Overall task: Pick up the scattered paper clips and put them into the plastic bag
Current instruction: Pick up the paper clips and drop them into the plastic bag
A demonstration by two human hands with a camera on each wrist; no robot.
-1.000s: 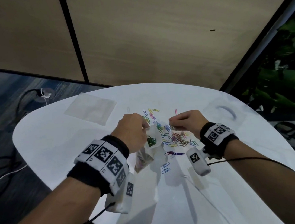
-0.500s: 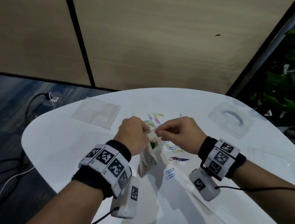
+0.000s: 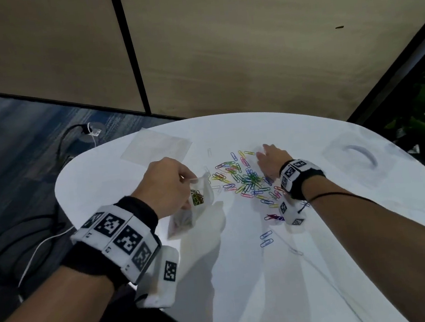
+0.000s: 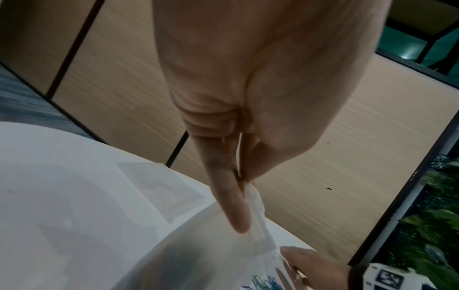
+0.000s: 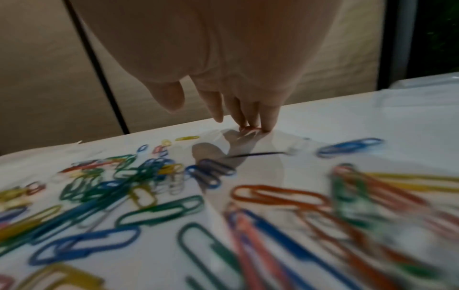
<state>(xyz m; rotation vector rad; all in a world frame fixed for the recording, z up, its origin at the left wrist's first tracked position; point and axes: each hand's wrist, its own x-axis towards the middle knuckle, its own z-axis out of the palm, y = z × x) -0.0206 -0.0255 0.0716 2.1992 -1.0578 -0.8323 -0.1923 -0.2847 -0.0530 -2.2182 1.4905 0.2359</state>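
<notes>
Several coloured paper clips (image 3: 248, 180) (image 5: 139, 182) lie scattered on the white table (image 3: 273, 286). My left hand (image 3: 171, 184) pinches the rim of a clear plastic bag (image 3: 197, 202) (image 4: 258, 221) between thumb and forefinger, and the bag hangs with several clips inside. My right hand (image 3: 269, 157) reaches to the far edge of the pile with straight fingers. Its fingertips (image 5: 250, 125) press down on a red clip (image 5: 249, 128) against the table.
A second flat clear bag (image 3: 155, 147) lies at the far left of the table. A clear plastic lid with a handle (image 3: 357, 163) sits at the right. Two blue clips (image 3: 266, 238) lie apart near me. A wood-panel wall stands behind, and cables run on the floor at left.
My right hand has left the bag's mouth and moved right and away to the far side of the clip pile, fingers now straight on the table. The left hand still holds the bag.
</notes>
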